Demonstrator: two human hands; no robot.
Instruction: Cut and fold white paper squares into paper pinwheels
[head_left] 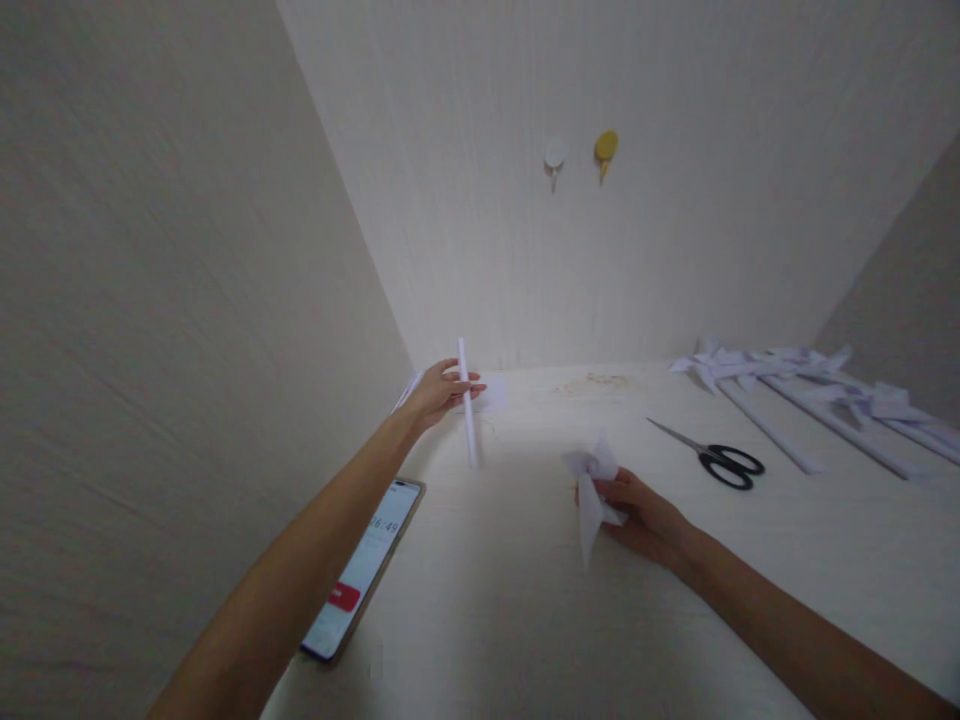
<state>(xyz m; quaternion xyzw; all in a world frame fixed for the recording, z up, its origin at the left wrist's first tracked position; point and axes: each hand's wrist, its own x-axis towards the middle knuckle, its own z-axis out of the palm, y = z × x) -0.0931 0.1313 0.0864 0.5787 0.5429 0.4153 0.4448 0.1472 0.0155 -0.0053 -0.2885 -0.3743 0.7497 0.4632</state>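
My left hand (444, 392) grips a rolled white paper stick (469, 430), held nearly upright above the far left of the table. Just behind those fingers lies a small piece of white paper (495, 393). A folded white paper pinwheel (591, 500) is in my right hand (645, 515), pinched near its middle, with its blades pointing outward. The pinwheel and the stick are apart from each other. To the right of my right hand rest scissors (724, 465) with black handles, their blades pointing to the far left.
Several finished-looking paper pinwheels on sticks (810, 385) lie at the far right of the white table (495, 600). A phone (367, 570) showing a timer lies under my left forearm. White (554, 158) and yellow hooks (606, 148) hang on the back wall.
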